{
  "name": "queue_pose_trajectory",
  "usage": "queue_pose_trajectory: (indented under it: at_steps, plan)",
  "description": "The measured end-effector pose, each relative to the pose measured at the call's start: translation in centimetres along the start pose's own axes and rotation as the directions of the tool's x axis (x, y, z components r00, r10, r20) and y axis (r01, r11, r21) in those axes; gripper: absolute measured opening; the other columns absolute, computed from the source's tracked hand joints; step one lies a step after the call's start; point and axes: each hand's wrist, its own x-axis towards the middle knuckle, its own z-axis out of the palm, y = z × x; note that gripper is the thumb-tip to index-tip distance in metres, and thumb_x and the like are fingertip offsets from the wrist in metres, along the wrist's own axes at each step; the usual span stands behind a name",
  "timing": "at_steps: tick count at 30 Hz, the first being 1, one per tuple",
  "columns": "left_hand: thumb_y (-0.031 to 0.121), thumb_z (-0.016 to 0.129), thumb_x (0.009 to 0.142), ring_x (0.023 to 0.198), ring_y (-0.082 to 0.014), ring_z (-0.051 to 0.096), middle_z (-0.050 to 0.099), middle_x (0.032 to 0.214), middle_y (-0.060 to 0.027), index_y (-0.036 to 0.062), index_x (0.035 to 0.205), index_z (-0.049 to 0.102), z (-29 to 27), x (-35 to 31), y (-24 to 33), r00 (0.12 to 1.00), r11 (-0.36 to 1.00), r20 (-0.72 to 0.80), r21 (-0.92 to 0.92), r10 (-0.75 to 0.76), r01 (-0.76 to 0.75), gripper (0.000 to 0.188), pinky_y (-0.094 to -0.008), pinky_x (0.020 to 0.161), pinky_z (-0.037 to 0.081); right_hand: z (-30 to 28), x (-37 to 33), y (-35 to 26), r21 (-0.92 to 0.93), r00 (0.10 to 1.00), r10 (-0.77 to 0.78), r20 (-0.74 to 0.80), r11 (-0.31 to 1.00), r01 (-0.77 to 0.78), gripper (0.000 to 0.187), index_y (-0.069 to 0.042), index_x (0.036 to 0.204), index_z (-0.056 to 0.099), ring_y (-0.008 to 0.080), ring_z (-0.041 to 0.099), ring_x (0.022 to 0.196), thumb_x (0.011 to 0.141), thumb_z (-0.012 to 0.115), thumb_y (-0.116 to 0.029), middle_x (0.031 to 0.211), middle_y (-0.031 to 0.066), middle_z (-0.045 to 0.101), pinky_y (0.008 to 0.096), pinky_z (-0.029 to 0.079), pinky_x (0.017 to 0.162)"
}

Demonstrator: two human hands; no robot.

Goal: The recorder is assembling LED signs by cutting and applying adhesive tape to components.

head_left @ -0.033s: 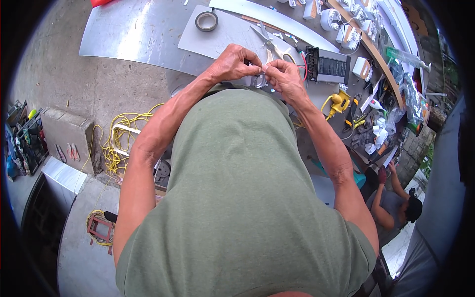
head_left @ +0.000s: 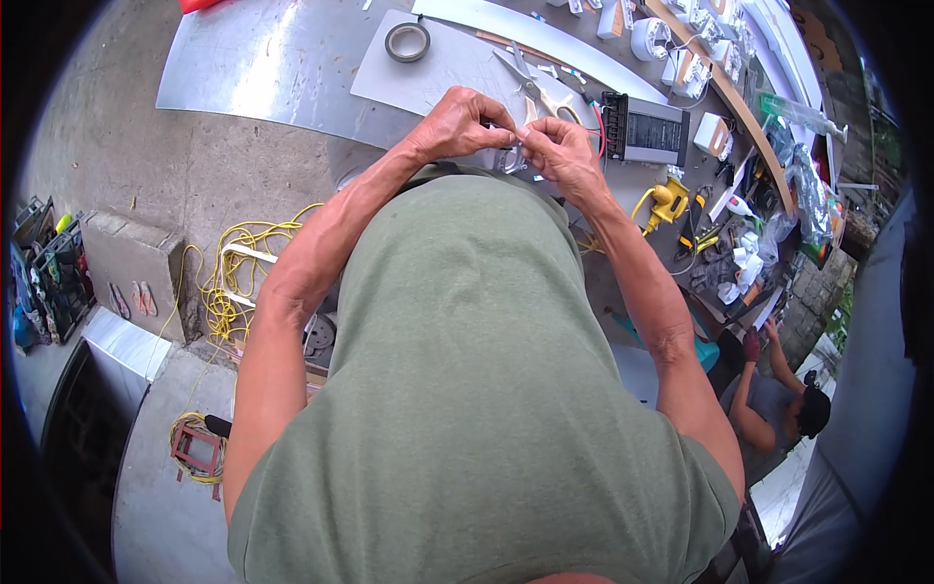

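My left hand (head_left: pixel 461 125) and my right hand (head_left: pixel 566 154) meet just above my lap, at the near edge of the work surface. Thumb and fingers of each are pinched together, tip almost touching tip. Whatever lies between them is too small to make out. Just below the fingertips shows a small whitish part (head_left: pixel 508 160), mostly covered by my hands. Beyond my right hand lie scissors (head_left: pixel 534 89) with pale handles, blades spread. A roll of dark tape (head_left: pixel 407 42) rests on a light grey sheet (head_left: pixel 389 83) past my left hand.
A black-and-grey finned box (head_left: pixel 647 133) sits right of my right hand, beside a yellow plug-like device (head_left: pixel 667 201). Several white fittings (head_left: pixel 650 39) stand at the far right. Yellow cord (head_left: pixel 229 282) tangles on the floor at left. Another person (head_left: pixel 769 409) works at the lower right.
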Motion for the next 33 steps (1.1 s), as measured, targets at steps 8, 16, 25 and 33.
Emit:
queue_pose_trajectory:
  at_steps: [8, 16, 25, 33]
  plan:
    - [0.021, 0.076, 0.078, 0.075, -0.0177, 0.070, 0.076, 0.081, -0.0112, 0.0034, 0.096, 0.080, -0.2, 0.1, -0.1, 0.995, 0.990, 0.037, -0.103, -0.088, 0.092, 0.025, -0.0320, 0.072, 0.056, -0.4, -0.5, 0.1, -0.668, 0.557, -0.796, 0.237, 0.283, 0.688, 0.019, -0.003, 0.103, 0.068, 0.0221, 0.067, 0.082, 0.085, 0.072, 0.000, 0.094, 0.0088, 0.068, 0.0330, 0.055, 0.068]
    - [0.018, 0.075, 0.082, 0.076, -0.0140, 0.068, 0.075, 0.081, -0.0085, 0.0008, 0.098, 0.079, -0.4, 0.1, 0.0, 0.992, 0.992, 0.086, -0.075, -0.090, 0.096, 0.024, -0.0291, 0.074, 0.055, -0.8, 0.4, 0.5, -0.657, 0.327, -0.819, 0.472, -0.080, 0.750, 0.030, 0.001, 0.105, 0.066, 0.0258, 0.066, 0.083, 0.076, 0.072, 0.003, 0.095, 0.0109, 0.067, 0.0363, 0.055, 0.073]
    - [0.017, 0.075, 0.082, 0.075, -0.0143, 0.068, 0.076, 0.081, -0.0089, 0.0001, 0.098, 0.079, -0.2, 0.0, -0.7, 0.995, 0.994, 0.064, -0.074, -0.071, 0.076, 0.024, -0.0291, 0.073, 0.056, -0.2, 0.3, 0.5, -0.670, 0.463, -0.805, 0.372, 0.112, 0.734, 0.020, -0.001, 0.101, 0.067, 0.0266, 0.066, 0.082, 0.082, 0.071, 0.002, 0.093, 0.0117, 0.068, 0.0373, 0.053, 0.071]
    - [0.017, 0.075, 0.080, 0.068, -0.0143, 0.067, 0.075, 0.077, -0.0106, 0.0035, 0.096, 0.079, 0.2, 0.2, 0.0, 0.997, 0.970, 0.036, 0.234, 0.063, -0.070, 0.022, -0.0300, 0.065, 0.054, 0.0, 0.3, -1.5, -0.749, 0.915, -0.356, 0.192, 0.549, 0.371, 0.021, 0.000, 0.096, 0.069, 0.0246, 0.063, 0.068, 0.088, 0.070, -0.020, 0.084, 0.0105, 0.069, 0.0370, 0.049, 0.063]
